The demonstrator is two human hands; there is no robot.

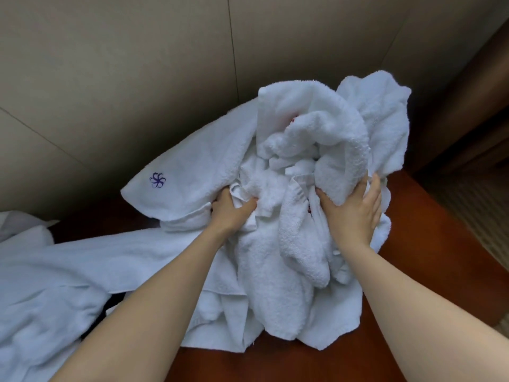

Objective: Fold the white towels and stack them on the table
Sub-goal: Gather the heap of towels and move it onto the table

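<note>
A crumpled heap of white towels (300, 150) lies on the reddish-brown wooden table (429, 260). My left hand (230, 210) digs into the middle of the heap and grips a bunched fold. My right hand (352, 213) holds a thick rolled fold of towel on the heap's right side, thumb on one side and fingers on the other. One towel with a small purple flower logo (157, 180) spreads out to the left. Another white towel (60, 285) drapes off the table's near left side.
A beige panelled wall (124, 78) stands right behind the table. Dark wooden trim or a door frame (473, 106) rises at the right, with patterned carpet (487, 216) below it. Bare table wood shows at the near right edge.
</note>
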